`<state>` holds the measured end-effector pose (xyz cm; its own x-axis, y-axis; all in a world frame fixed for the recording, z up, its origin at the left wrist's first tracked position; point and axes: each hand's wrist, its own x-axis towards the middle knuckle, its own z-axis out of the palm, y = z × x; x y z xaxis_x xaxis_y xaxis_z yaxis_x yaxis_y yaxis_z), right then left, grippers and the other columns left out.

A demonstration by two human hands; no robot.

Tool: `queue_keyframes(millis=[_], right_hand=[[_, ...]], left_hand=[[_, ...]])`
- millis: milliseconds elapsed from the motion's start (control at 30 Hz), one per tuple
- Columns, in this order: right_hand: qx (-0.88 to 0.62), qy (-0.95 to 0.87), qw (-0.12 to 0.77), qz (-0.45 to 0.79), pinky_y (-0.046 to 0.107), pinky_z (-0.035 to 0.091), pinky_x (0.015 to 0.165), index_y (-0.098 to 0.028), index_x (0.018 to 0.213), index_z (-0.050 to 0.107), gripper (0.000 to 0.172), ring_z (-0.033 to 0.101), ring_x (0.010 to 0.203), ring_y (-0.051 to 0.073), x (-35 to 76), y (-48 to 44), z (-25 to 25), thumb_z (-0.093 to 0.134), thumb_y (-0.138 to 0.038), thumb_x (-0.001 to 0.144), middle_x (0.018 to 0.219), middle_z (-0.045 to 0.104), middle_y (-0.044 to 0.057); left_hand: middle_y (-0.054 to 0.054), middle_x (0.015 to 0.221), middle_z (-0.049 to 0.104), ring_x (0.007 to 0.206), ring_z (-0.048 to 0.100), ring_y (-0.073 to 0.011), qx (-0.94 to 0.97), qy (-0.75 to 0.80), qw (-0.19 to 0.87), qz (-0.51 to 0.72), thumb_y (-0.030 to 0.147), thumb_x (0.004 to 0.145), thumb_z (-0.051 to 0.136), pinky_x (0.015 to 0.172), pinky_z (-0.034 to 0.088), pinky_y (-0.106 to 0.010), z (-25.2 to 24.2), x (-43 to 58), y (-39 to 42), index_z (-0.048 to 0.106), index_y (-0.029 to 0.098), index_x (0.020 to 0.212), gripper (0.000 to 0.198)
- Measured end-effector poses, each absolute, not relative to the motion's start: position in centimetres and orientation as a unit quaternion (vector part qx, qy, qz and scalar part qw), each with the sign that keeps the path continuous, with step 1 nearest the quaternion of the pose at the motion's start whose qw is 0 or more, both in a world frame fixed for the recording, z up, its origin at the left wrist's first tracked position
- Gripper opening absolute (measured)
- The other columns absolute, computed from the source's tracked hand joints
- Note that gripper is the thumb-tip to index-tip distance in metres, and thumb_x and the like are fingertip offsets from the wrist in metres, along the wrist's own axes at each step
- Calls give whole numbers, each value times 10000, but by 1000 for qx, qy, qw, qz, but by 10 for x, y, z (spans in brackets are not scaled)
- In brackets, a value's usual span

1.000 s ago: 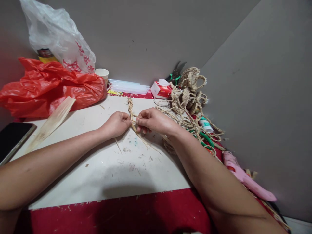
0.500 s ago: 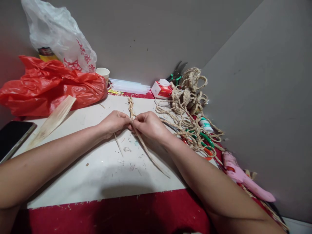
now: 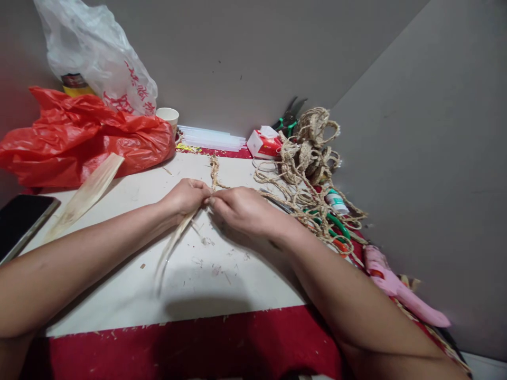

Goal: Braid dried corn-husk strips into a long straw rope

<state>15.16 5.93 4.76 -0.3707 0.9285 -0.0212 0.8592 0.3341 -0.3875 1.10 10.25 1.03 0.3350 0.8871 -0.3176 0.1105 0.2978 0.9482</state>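
A short braided cord of dry husk (image 3: 214,170) lies on the white board (image 3: 150,301), its near end running into my fingertips. My left hand (image 3: 189,199) is closed in a pinch on that end. My right hand (image 3: 241,208) pinches at the same spot, fingertips almost touching the left ones. From under my left hand a loose pale husk strip (image 3: 176,237) hangs down toward me, its tip blurred. The exact crossing of the strands is hidden by my fingers. A wide dry husk leaf (image 3: 89,192) lies left of my left hand.
At right lies a tangled heap of braided cord (image 3: 304,163) over green-handled scissors (image 3: 338,226), with a pink glue gun (image 3: 400,290) nearer me. A red plastic bag (image 3: 91,137), paper cup (image 3: 168,117) and tissue pack (image 3: 264,142) stand at the back. A phone (image 3: 26,221) lies far left.
The loose husk strip has swung from the right side, below my right hand, over to the left below my left hand. My right hand has turned slightly, knuckles more on top.
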Motion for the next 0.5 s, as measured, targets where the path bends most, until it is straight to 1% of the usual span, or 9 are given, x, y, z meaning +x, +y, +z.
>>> queue_keyframes(millis=[67, 133, 167, 233, 300, 367, 433, 500], right_hand=[[-587, -765, 178, 194, 235, 309, 534, -126, 705, 622, 346, 469, 543, 114, 161, 68, 51, 399, -317, 890, 600, 582, 50], [-625, -713, 244, 202, 227, 324, 522, -121, 709, 613, 333, 465, 526, 105, 171, 78, 51, 405, -309, 889, 583, 569, 41], [-633, -695, 260, 219, 224, 336, 519, -119, 722, 610, 318, 472, 524, 102, 175, 82, 49, 417, -310, 886, 595, 576, 43], [-624, -674, 259, 300, 218, 362, 509, -117, 738, 600, 301, 491, 523, 99, 178, 87, 44, 442, -327, 884, 637, 600, 55], [-591, -647, 241, 417, 211, 382, 494, -117, 751, 587, 296, 508, 516, 93, 176, 88, 37, 448, -338, 889, 675, 618, 64], [-549, -605, 228, 530, 204, 387, 467, -121, 765, 575, 291, 496, 481, 80, 172, 86, 32, 446, -347, 896, 674, 617, 56], [-508, -571, 219, 607, 192, 351, 412, -125, 770, 566, 289, 425, 410, 57, 170, 84, 30, 455, -363, 892, 602, 576, 17], [-479, -568, 212, 635, 178, 272, 361, -126, 763, 563, 292, 326, 365, 40, 171, 83, 29, 491, -388, 871, 507, 474, -40]], left_hand=[[34, 389, 455, 346, 340, -36, 512, 492, 639, 296, 120, 696, 559, 413, 230, -204, 12, 11, 102, 488, 142, 468, 240], [33, 386, 442, 338, 321, -34, 507, 492, 646, 288, 138, 720, 558, 414, 223, -211, 15, 12, 101, 491, 142, 471, 258], [32, 390, 442, 338, 322, -35, 502, 490, 652, 287, 141, 725, 560, 414, 223, -213, 17, 11, 101, 499, 141, 480, 253], [30, 397, 443, 339, 326, -35, 493, 482, 665, 287, 138, 726, 569, 414, 225, -215, 19, 11, 101, 506, 139, 491, 243], [26, 406, 453, 341, 322, -30, 493, 471, 673, 287, 136, 740, 561, 414, 223, -213, 19, 10, 101, 496, 137, 489, 260], [28, 411, 456, 339, 315, -25, 496, 458, 679, 287, 134, 760, 541, 409, 214, -209, 18, 10, 102, 486, 136, 489, 277], [34, 421, 455, 336, 310, -22, 494, 453, 682, 292, 128, 768, 531, 401, 198, -206, 17, 9, 102, 490, 135, 504, 267], [41, 425, 449, 331, 306, -22, 489, 458, 682, 292, 136, 761, 546, 393, 183, -207, 17, 9, 101, 497, 136, 520, 246]])
